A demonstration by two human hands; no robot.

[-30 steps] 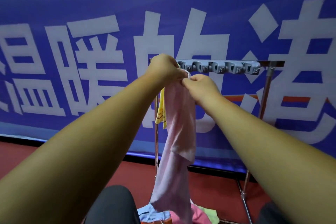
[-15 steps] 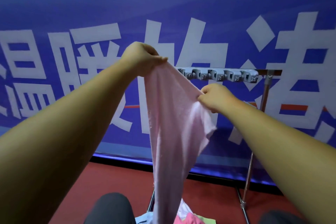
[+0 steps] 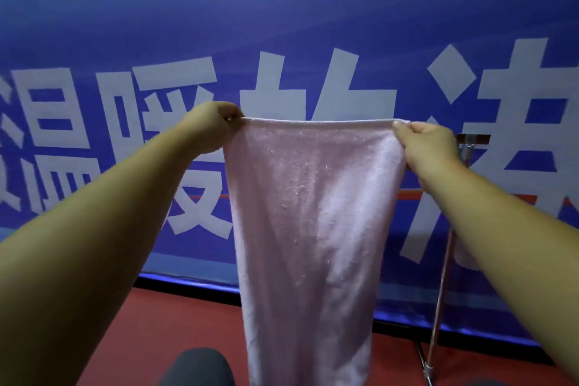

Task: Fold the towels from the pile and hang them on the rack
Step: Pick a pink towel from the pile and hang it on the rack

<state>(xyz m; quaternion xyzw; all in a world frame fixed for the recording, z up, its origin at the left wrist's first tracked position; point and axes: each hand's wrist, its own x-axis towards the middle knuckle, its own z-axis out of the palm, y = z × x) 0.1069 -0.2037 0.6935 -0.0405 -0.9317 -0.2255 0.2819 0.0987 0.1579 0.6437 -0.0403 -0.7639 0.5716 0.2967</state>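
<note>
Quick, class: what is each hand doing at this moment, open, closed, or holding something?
Left hand: closed, pinching the top left corner of the pink towel.
Right hand: closed, pinching the towel's top right corner.

Two bare arms in shot here. The left forearm [image 3: 94, 244] runs uncovered from the frame's edge right up to the left hand [image 3: 210, 128], its knuckles rounded and smooth. Same story on the other side: right forearm [image 3: 501, 229] uncovered, right hand [image 3: 429, 144] bare, a short-cut thumbnail [image 3: 398, 124] just showing at its tip. Down at the bottom edge, a knee [image 3: 195, 367] in dark grey cloth, plain and matte, the weave too blurred to read.
</note>
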